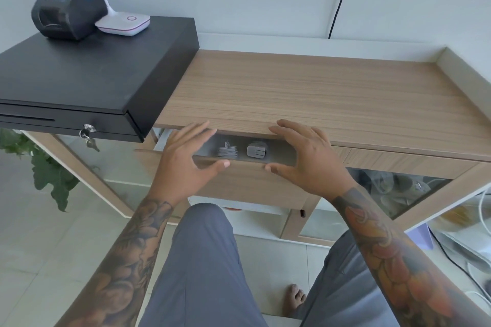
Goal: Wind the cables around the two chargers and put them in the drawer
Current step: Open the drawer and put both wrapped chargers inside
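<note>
Two white chargers lie side by side inside the partly open wooden drawer (239, 183). The left charger (227, 152) has its cable wound round it; the right charger (256, 151) shows its plug face. My left hand (186, 159) hovers at the drawer's left part, fingers straight over the gap, thumb near the drawer front's top edge. My right hand (303, 156) mirrors it on the right, fingers reaching to the desk edge, thumb at the drawer front. Neither hand holds anything.
A black cash drawer (87, 79) with keys sits at the desk's left, carrying a receipt printer (66, 9) and a white lamp base (122, 23). The wooden desk top (318, 93) has a raised rim at the right. A plant stands lower left, cables lower right.
</note>
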